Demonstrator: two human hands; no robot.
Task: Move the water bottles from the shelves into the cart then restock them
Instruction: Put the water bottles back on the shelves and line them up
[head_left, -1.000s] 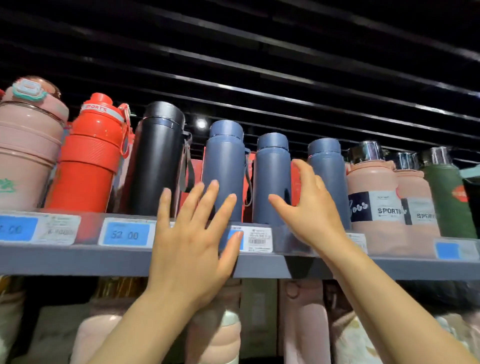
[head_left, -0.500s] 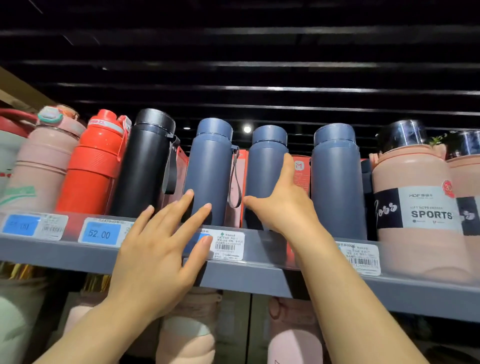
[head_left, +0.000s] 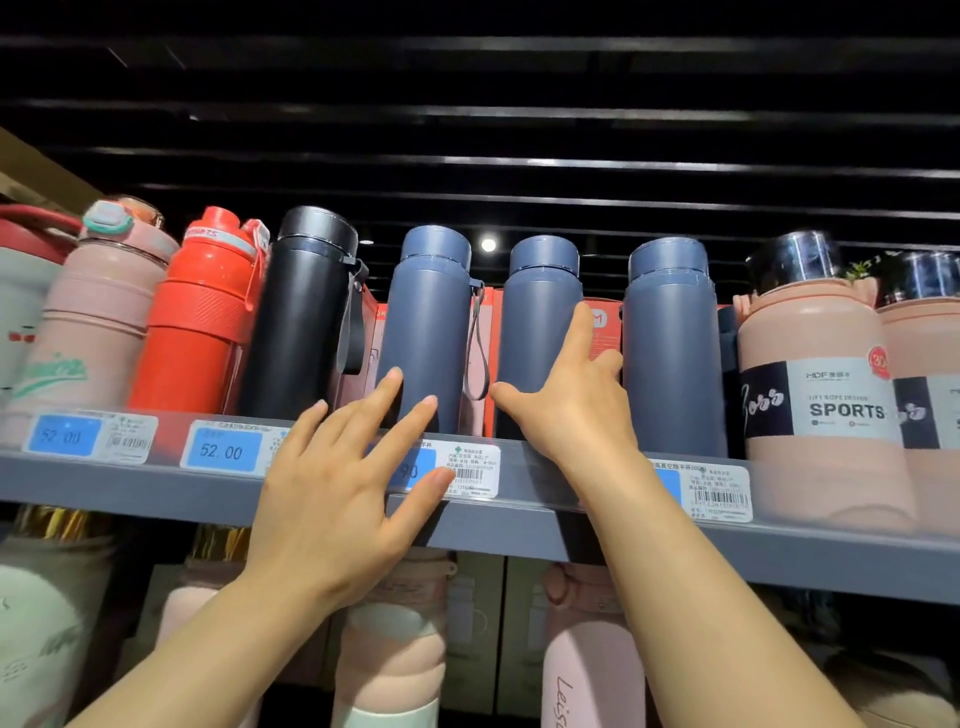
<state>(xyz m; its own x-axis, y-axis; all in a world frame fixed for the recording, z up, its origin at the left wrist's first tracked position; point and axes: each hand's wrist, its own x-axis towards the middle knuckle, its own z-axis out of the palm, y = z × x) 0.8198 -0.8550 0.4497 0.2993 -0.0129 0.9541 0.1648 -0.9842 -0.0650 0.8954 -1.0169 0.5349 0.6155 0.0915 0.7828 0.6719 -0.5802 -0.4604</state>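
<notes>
Three dark blue bottles stand in a row on the grey shelf (head_left: 130, 486). My right hand (head_left: 566, 410) wraps the lower part of the middle blue bottle (head_left: 537, 317), thumb on its left side and fingers reaching round its right. My left hand (head_left: 343, 483) is spread with straight fingers in front of the shelf edge, fingertips at the base of the left blue bottle (head_left: 426, 322). The right blue bottle (head_left: 672, 338) stands untouched. A black bottle (head_left: 304, 312), a red bottle (head_left: 200, 312) and a pink bottle (head_left: 93, 322) stand further left.
Big pink "SPORTS" jugs (head_left: 821, 395) crowd the shelf's right end. Red boxes (head_left: 602, 322) stand behind the blue bottles. Price labels (head_left: 223, 449) line the shelf edge. More pink bottles (head_left: 392, 660) sit on the shelf below. Black ceiling slats run overhead.
My right hand has slid from the gap beside the right blue bottle onto the middle one and closed round it. My left hand stays spread near the left bottle. The view came closer.
</notes>
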